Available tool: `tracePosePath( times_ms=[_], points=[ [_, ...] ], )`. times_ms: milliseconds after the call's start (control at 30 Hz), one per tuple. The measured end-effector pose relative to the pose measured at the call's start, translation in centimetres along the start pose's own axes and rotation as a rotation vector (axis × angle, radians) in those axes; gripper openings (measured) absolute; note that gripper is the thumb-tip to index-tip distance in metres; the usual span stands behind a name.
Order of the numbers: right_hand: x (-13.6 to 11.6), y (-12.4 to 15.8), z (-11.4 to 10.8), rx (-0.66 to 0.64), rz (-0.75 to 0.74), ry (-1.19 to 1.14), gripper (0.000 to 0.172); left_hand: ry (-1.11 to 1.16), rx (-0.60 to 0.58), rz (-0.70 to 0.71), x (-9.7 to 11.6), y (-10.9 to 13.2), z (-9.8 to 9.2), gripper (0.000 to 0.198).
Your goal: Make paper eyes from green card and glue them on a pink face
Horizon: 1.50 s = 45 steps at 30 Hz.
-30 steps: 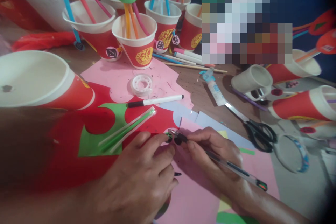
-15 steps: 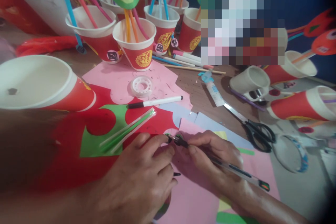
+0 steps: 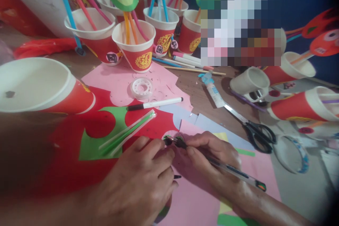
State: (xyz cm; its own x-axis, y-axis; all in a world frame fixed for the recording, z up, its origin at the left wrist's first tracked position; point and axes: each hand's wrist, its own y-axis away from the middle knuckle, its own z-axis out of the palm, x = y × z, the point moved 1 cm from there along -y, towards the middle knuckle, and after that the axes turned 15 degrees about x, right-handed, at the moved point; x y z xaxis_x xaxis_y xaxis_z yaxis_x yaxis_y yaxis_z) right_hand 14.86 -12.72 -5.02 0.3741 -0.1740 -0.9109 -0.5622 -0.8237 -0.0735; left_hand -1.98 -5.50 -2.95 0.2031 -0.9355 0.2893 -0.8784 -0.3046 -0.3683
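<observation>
My right hand (image 3: 217, 159) is closed in a writing grip around a clear-barrelled gel pen (image 3: 233, 171), its tip down on a small paper cutout (image 3: 172, 135) with two black spots. My left hand (image 3: 140, 180) lies just left of the pen tip, fingers bent and pressed together on that cutout, hiding most of it. From under its fingers pokes a thin black point (image 3: 177, 177), whose rest is hidden. Beneath both hands is a pink paper sheet (image 3: 196, 197). A white marker with a black cap (image 3: 156, 103) lies just beyond them.
Green straws in clear wrap (image 3: 129, 130) lie on green and red paper at left. A tape roll (image 3: 141, 87), a glue tube (image 3: 214, 93) and black-handled scissors (image 3: 259, 136) are beyond and to the right. Red paper cups (image 3: 141, 60) with straws stand behind; a large cup (image 3: 76, 93) is at left.
The pen and my right hand have shifted slightly left, and the pen tip has moved a little on the cutout. My left index finger has drawn back slightly, showing more of the left black spot.
</observation>
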Motion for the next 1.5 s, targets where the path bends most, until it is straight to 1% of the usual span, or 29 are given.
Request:
tracePosePath(
  times_ms=[67, 133, 267, 400, 533, 633, 667, 767, 867, 1000, 1067, 1167, 1267, 1367, 1433, 1500],
  points=[
    [0.1, 0.0, 0.0, -0.022, 0.012, 0.025, 0.007, 0.017, 0.014, -0.008, -0.1, -0.1, 0.1, 0.012],
    [0.2, 0.2, 0.0, -0.042, 0.023, 0.039, 0.006, 0.018, -0.008, 0.004, -0.2, -0.2, 0.1, 0.012],
    [0.2, 0.3, 0.0, 0.01, 0.02, 0.059, 0.003, 0.01, -0.047, 0.033, 0.0, -0.2, -0.2, 0.013],
    [0.1, 0.1, 0.0, -0.052, 0.034, 0.055, 0.003, 0.004, -0.032, 0.02, 0.1, -0.1, -0.3, 0.013],
    [0.0, 0.0, -0.1, -0.023, 0.006, 0.102, 0.001, 0.04, -0.067, 0.033, -0.3, 0.0, 0.0, 0.016],
    [-0.2, 0.0, -0.1, -0.046, 0.01, 0.095, 0.003, 0.084, -0.085, 0.052, -0.5, 0.0, 0.0, 0.02],
    [-0.2, 0.0, -0.1, -0.05, 0.009, 0.089, 0.004, 0.074, -0.09, 0.038, -0.5, 0.0, 0.0, 0.022],
    [-0.2, 0.1, 0.1, -0.016, -0.025, 0.065, 0.004, 0.02, -0.079, 0.008, -0.1, -0.1, -0.2, 0.02],
    [0.0, 0.0, 0.0, 0.014, -0.055, 0.029, 0.004, -0.004, -0.062, 0.01, 0.3, -0.1, -0.2, 0.018],
    [0.1, -0.2, -0.3, -0.095, -0.105, 0.008, 0.005, 0.03, -0.059, 0.01, 0.3, -0.1, -0.1, 0.02],
    [0.0, -0.2, -0.7, -0.106, -0.088, -0.02, 0.006, 0.022, -0.041, -0.001, 0.2, -0.1, -0.1, 0.021],
    [0.0, -0.4, -1.1, -0.015, 0.013, -0.085, 0.006, -0.004, 0.008, -0.014, 0.1, -0.2, -0.2, 0.024],
    [0.4, -1.2, -1.6, 0.148, 0.115, -0.204, 0.004, 0.018, 0.072, -0.035, 0.1, -0.3, -0.4, 0.028],
    [1.2, -2.3, -2.0, 0.27, 0.125, -0.367, 0.004, 0.049, 0.11, -0.051, 0.1, -0.4, -0.4, 0.03],
    [1.8, -2.8, -2.1, 0.292, 0.101, -0.412, 0.009, 0.066, 0.115, -0.056, 0.1, -0.4, -0.4, 0.029],
    [2.1, -3.0, -2.1, 0.269, 0.113, -0.407, 0.012, 0.073, 0.133, -0.064, 0.2, -0.4, -0.4, 0.025]
  ],
)
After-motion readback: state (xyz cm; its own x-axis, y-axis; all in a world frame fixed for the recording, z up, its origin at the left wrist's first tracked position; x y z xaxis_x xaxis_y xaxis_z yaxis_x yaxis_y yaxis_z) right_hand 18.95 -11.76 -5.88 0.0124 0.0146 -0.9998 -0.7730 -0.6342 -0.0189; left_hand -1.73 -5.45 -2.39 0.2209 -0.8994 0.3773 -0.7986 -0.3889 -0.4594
